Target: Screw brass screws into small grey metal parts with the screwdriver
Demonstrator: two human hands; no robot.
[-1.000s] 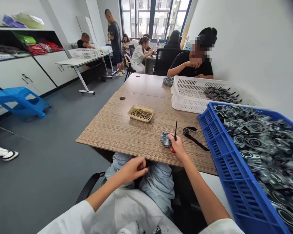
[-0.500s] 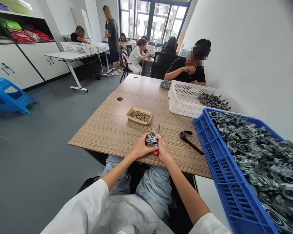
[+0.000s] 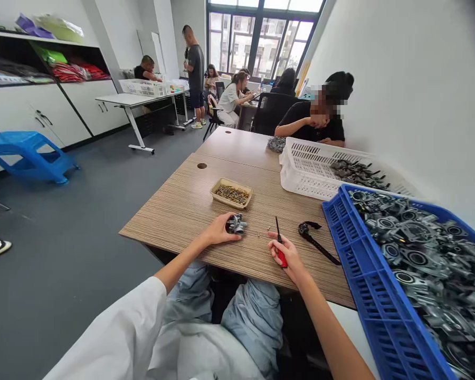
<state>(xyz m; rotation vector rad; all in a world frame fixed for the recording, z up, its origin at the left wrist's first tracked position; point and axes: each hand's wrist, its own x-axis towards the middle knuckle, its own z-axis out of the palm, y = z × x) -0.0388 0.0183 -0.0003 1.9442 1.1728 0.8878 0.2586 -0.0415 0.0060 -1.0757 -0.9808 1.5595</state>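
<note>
My left hand point(image 3: 218, 230) is closed around a small grey metal carburetor body point(image 3: 237, 225) at the table's near side. To the right, my right hand point(image 3: 291, 257) grips a screwdriver point(image 3: 282, 258) with a red handle, its dark shaft pointing up and away from me. The index finger of that hand reaches out toward the left. Between the hands, a small brass-coloured piece point(image 3: 258, 234) lies on the wood, with another near my right fingertip. Beyond the carburetor stands a beige tray point(image 3: 217, 200) of small brass parts.
A blue crate point(image 3: 352, 274) heaped with metal bodies stands at the right. Behind it is a white basket point(image 3: 301, 183) with darker parts. A black wristwatch point(image 3: 312, 237) lies near the blue crate. Across the table sits a person point(image 3: 301, 119); several others are farther back.
My hands have moved apart. The left has shifted left with the carburetor body, and the right has drawn away to the right with the screwdriver. The head view has tilted slightly.
</note>
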